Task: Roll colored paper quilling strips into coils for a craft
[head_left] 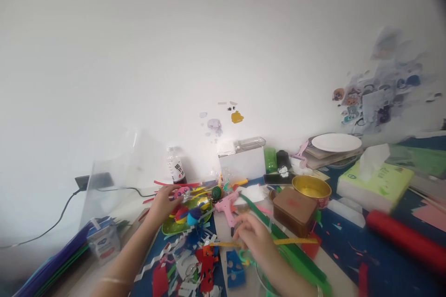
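Observation:
My left hand (163,204) reaches out to the green tray (169,228) of colourful pompoms and craft bits, its fingers curled at the tray's far left side by a pink piece (181,192); what it holds is unclear. My right hand (253,237) hovers low over the table with fingers bent, beside a yellow pipe cleaner (296,241) and a long green strip (278,234). A pink glue gun (227,209) lies just beyond it. Cut felt scraps (205,264) in red, blue and white lie in front of me.
A brown tin (294,209) and gold bowl (311,189) stand right of centre. A tissue pack (378,183), red roll (406,241), white plate (336,142), white box (243,163), bottle (176,165) and a small carton (103,240) are around. A cable runs along the wall at left.

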Motion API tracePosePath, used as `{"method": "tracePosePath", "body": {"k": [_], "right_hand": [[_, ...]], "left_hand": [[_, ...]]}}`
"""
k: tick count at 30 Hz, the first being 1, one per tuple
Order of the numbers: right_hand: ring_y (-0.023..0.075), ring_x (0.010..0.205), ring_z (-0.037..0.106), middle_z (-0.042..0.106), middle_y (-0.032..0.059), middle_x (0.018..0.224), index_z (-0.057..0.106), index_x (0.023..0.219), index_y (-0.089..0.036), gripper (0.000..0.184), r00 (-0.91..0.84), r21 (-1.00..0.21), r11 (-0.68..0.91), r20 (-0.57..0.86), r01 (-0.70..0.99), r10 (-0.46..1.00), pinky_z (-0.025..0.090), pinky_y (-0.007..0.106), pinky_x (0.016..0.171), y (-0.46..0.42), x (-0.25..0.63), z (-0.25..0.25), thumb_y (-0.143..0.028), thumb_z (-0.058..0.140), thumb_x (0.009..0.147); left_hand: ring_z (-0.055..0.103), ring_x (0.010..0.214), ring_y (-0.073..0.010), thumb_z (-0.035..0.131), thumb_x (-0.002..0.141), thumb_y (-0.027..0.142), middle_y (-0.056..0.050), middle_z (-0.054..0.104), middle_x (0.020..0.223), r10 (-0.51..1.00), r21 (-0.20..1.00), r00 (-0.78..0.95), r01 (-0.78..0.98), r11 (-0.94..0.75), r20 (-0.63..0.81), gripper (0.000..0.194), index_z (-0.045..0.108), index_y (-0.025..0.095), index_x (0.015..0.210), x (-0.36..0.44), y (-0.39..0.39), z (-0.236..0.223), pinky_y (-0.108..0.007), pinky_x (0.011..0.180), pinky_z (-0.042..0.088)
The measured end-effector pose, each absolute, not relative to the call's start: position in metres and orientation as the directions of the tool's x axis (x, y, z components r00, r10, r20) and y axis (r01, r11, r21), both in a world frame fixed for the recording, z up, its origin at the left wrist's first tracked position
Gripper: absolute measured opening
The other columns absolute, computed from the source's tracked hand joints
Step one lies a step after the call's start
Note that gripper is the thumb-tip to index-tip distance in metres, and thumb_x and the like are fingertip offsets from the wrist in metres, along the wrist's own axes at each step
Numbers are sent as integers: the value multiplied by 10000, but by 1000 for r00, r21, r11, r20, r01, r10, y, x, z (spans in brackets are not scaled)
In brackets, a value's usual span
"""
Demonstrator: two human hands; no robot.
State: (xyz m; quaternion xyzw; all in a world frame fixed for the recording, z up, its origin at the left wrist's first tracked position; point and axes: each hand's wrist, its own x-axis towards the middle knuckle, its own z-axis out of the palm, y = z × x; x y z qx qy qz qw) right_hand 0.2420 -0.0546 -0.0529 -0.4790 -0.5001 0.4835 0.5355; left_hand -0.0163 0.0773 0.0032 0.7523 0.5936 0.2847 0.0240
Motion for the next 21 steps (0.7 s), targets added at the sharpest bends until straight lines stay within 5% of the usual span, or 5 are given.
{"method": "tracePosePath", "body": {"k": [8,13,21], "right_hand": [[127,516,500,608,-2,644,554,855,-182,198,17,-994,91,91,-56,996,404,235,508,-54,243,-53,-174,442,691],[118,522,495,602,-3,658,549,876,-180,205,0,-996,76,76,-43,997,402,221,512,-57,243,-49,-172,429,710],[131,541,504,613,8,673,549,873,-183,206,31,-996,87,87,-7,996,404,233,524,-56,244,-51,-182,419,712]], "left_hand": [[591,977,-265,511,714,352,-117,642,1063,904,265,212,909,-322,371,387,616,131,1014,-14,102,-23,-330,821,466],[524,1098,-272,479,742,341,-118,589,1182,892,205,249,917,-343,378,429,567,145,1113,-15,99,-26,-356,918,415],[487,1148,-316,394,788,462,-136,527,1260,906,191,137,954,-229,401,546,460,149,1231,-44,17,-61,-461,935,406]]}}
